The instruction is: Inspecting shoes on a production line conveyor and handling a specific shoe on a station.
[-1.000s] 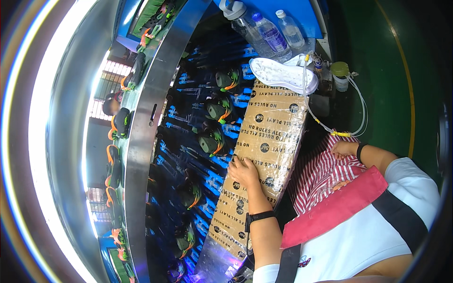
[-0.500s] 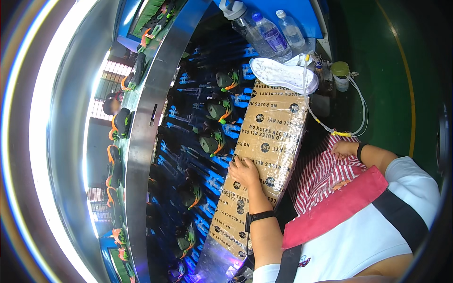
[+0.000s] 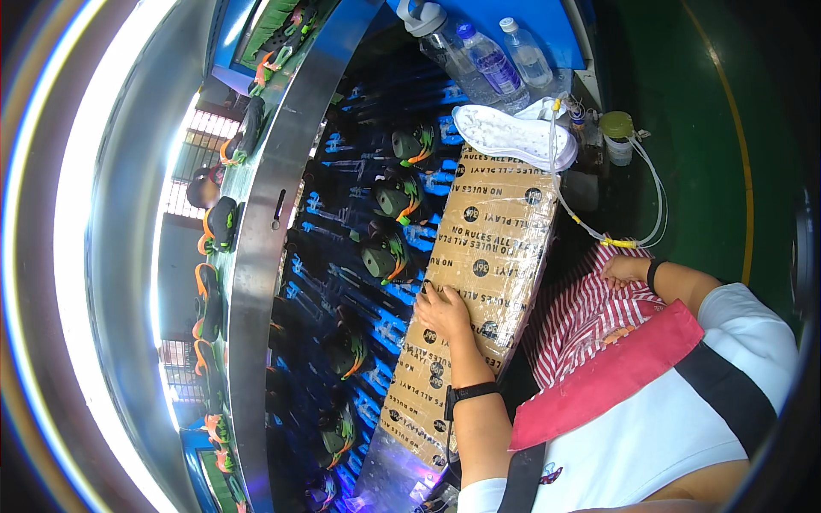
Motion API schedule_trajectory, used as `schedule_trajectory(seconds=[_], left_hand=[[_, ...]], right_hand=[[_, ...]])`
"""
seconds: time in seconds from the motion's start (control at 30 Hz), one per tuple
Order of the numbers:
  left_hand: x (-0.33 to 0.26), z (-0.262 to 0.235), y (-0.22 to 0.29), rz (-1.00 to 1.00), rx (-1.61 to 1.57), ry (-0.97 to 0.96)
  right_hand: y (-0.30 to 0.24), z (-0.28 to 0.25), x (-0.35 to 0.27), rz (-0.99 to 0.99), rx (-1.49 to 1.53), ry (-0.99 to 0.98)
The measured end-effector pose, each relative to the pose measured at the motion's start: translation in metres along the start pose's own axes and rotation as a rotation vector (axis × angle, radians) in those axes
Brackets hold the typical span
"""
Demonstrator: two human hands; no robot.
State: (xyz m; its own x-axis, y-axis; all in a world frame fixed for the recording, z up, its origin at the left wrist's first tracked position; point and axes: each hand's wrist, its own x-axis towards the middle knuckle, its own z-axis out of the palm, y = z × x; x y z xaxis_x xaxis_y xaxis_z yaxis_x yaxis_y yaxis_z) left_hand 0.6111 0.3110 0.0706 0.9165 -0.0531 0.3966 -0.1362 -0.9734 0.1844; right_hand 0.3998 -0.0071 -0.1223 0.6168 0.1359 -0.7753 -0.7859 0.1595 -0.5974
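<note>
My left hand [image 3: 442,313] lies palm down, fingers spread, on a long ledge wrapped in brown printed cardboard and clear tape [image 3: 505,231]. Nothing is held in it. On striped red-and-white cloth [image 3: 564,333] over my lap rests my right hand [image 3: 626,270], its fingers loosely bent and no object visible in them. A white shoe sole [image 3: 513,137] sits at the far end of the ledge. Beyond the ledge, dark shoe pieces with orange and green trim [image 3: 385,255] stand in a row among blue-tipped holders [image 3: 419,235].
A metal beam [image 3: 256,256] runs along the left, with more dark and orange shoe pieces [image 3: 222,224] behind it. Water bottles [image 3: 496,64] stand at the far end. White tubing [image 3: 660,201] loops near a lidded jar [image 3: 617,137]. Green floor [image 3: 710,171] lies to the right.
</note>
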Motion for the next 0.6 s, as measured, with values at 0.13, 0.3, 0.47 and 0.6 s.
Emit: schedule_trajectory(seconds=[0.13, 0.3, 0.47, 0.6], left_hand=[[-0.001, -0.007, -0.007, -0.027, 0.002, 0.014], [0.0, -0.003, -0.002, -0.02, -0.009, -0.014], [0.0, -0.005, -0.002, -0.028, -0.013, -0.025], [0.0, -0.001, 0.0, -0.017, -0.02, -0.025]], right_hand=[[-0.008, 0.003, 0.004, 0.001, 0.012, -0.013], [-0.003, 0.002, 0.0, -0.008, -0.025, 0.005], [-0.004, 0.001, 0.002, -0.009, -0.029, -0.005], [0.0, 0.0, 0.001, -0.014, -0.017, -0.003]])
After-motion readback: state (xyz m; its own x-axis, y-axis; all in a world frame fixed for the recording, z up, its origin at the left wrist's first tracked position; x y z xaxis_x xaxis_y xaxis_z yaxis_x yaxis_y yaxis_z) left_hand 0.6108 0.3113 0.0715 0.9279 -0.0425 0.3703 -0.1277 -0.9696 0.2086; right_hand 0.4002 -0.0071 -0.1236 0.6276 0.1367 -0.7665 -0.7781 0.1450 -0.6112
